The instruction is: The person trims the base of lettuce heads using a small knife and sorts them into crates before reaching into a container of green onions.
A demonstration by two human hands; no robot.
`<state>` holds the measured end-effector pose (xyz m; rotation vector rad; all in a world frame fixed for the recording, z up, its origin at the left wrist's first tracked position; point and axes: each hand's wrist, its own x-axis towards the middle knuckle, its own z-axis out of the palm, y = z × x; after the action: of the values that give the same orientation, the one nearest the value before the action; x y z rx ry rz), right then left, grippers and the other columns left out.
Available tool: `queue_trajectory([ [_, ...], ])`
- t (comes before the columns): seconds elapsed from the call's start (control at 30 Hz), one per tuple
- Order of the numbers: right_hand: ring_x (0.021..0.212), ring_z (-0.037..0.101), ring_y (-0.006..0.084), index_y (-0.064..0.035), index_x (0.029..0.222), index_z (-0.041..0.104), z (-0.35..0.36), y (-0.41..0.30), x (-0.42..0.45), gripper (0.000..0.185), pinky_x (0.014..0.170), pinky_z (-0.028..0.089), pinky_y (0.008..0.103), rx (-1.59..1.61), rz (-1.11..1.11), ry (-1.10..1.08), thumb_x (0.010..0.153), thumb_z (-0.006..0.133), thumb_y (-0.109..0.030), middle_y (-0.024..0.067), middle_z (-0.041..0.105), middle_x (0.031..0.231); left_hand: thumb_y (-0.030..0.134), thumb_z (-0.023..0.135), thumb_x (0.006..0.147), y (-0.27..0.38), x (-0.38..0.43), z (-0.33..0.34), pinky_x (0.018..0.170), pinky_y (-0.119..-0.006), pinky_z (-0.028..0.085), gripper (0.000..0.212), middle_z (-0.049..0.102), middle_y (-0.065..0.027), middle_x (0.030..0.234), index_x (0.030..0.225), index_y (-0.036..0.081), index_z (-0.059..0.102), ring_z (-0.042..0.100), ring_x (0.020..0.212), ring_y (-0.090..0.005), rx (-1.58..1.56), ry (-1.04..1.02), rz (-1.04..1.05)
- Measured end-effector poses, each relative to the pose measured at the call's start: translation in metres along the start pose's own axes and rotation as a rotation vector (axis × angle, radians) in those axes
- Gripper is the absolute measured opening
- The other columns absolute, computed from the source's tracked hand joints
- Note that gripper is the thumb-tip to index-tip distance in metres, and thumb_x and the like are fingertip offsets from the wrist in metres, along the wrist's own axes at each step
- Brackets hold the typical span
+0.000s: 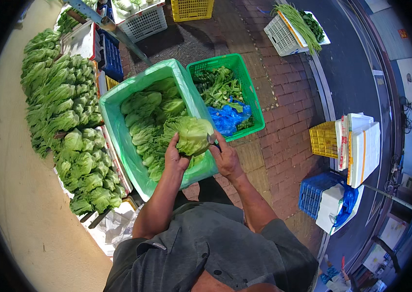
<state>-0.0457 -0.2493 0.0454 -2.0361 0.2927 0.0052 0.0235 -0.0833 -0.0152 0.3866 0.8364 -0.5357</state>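
Observation:
A head of leafy lettuce [190, 132] is held over a large box lined with green plastic [118, 160]. My left hand [176, 157] grips it from the near left side, thumb up along the leaves. At its stem end, my right hand [228, 158] holds a small knife [211, 138], its short blade against the base; the handle is mostly hidden by the fingers. More lettuce [142, 106] lies inside the lined box below. Beyond it to the right stands a green plastic crate [255, 109] with leaf trimmings [224, 85] and a blue plastic bag [229, 118].
Rows of romaine-like lettuce [56, 91] and rounder heads [87, 164] are stacked along the wall at left. A metal pole [125, 38] slants down behind the box. Crates with foam boxes [365, 149] and a crate topped with long green beans [297, 27] stand along the road edge.

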Motion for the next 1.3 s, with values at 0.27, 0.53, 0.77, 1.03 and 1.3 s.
queue_trajectory([
  [0.27,0.096,0.063,0.0365,-0.0018,0.131,0.047,0.000,0.011,0.001,0.046,0.077,0.050,0.0383,0.070,-0.044,0.038,0.089,0.060,-0.014,0.0224,0.063,0.108,0.029,0.052,0.094,-0.001,0.007,-0.002,0.097,-0.049,0.045,0.040,0.058,-0.0164,0.122,0.123,0.001,0.052,0.057,0.110,-0.0318,0.043,0.006,-0.009],
  [0.53,0.052,0.048,0.0094,-0.0031,0.123,0.054,-0.023,0.049,0.019,0.046,0.054,0.047,0.0269,0.825,0.449,0.057,0.099,0.042,-0.040,0.0008,0.050,0.065,0.029,0.054,0.093,-0.009,0.016,0.007,0.098,-0.048,0.044,0.040,0.057,-0.0160,0.123,0.123,0.001,0.051,0.056,0.111,-0.0321,0.082,-0.076,-0.007],
  [0.77,0.044,0.039,0.0104,-0.0008,0.107,0.059,-0.066,0.042,0.073,0.063,0.046,0.039,0.0281,1.194,0.688,0.178,0.095,0.037,-0.058,0.0011,0.045,0.056,0.028,0.059,0.091,0.014,0.021,0.013,0.097,-0.045,0.046,0.038,0.062,-0.0146,0.116,0.117,0.000,0.057,0.059,0.107,-0.0301,0.071,-0.219,-0.012],
  [1.03,0.040,0.043,0.0102,-0.0009,0.105,0.058,-0.003,0.073,0.035,0.045,0.039,0.037,0.0275,0.838,0.595,0.062,0.094,0.053,-0.044,0.0059,0.057,0.068,0.026,0.061,0.089,0.079,-0.021,-0.011,0.090,-0.045,0.050,0.037,0.064,-0.0132,0.108,0.117,0.001,0.057,0.063,0.098,-0.0269,0.077,-0.095,0.183],
  [1.3,0.036,0.043,0.0151,0.0009,0.107,0.055,0.043,0.086,0.000,0.046,0.036,0.039,0.0303,0.428,0.732,-0.206,0.093,0.054,-0.043,0.0091,0.055,0.066,0.022,0.062,0.088,0.228,-0.139,-0.133,0.090,-0.044,0.050,0.033,0.064,-0.0141,0.109,0.114,0.001,0.059,0.062,0.098,-0.0287,-0.224,0.182,0.604],
])
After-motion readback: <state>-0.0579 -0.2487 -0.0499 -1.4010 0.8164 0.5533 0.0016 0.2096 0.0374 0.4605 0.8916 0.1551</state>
